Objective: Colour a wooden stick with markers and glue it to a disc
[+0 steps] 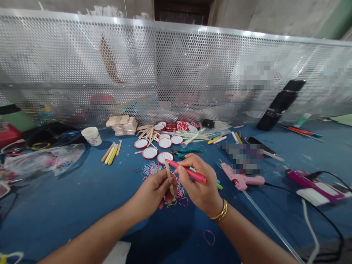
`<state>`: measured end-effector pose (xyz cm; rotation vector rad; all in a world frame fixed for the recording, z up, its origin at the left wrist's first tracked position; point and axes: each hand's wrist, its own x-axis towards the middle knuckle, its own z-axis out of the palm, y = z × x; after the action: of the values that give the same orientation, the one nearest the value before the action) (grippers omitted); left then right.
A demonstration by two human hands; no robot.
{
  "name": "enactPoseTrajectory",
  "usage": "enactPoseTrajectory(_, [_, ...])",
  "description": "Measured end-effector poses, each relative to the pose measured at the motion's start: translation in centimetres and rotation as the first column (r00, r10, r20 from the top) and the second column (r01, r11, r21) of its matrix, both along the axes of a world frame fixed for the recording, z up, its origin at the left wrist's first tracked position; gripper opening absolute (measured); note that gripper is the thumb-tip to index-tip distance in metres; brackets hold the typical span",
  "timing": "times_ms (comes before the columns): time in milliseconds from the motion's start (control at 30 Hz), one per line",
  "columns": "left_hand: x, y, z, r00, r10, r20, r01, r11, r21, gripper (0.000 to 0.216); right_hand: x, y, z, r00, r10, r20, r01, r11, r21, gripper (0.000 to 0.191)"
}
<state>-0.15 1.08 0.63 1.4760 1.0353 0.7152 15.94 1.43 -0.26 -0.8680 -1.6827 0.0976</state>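
Observation:
Between the thumb and fingers of my left hand [156, 189] is a wooden craft stick [168, 172], held upright at a slight tilt. My right hand [199, 179] grips a red marker [192, 173], its tip at the upper end of the stick. Whether the tip touches the wood I cannot tell. Under and around both hands lies a pile of colourful rubber bands [152, 169]. Just beyond are several round lids [150, 153], white inside with red rims. Green-handled pliers [188, 150] rest behind my right hand.
A pink glue gun [240, 178] with a long glue stick and cord lies to the right. Craft stick bundles [125, 124] and a white cup [91, 136] stand at the back left. A perforated metal panel [181, 66] closes off the blue table's [110, 198] far side.

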Motion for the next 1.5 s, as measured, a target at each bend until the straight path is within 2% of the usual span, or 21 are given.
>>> enactPoseTrajectory(1033, [-0.36,0.36,-0.48,1.000,-0.018,-0.016,0.018,0.999,0.027,0.029,0.05,-0.02,0.12,1.000,-0.020,0.000,0.020,1.000,0.002,0.006])
enactPoseTrajectory(1300, [-0.23,0.20,-0.52,1.000,-0.015,0.005,0.015,1.000,0.019,0.027,-0.21,-0.14,0.02,1.000,0.016,0.005,-0.016,1.000,0.008,0.007])
enactPoseTrajectory(1500, [-0.33,0.30,-0.52,1.000,-0.008,0.002,0.008,1.000,0.028,0.029,-0.08,-0.11,0.13,1.000,-0.013,-0.004,0.013,1.000,0.000,0.007])
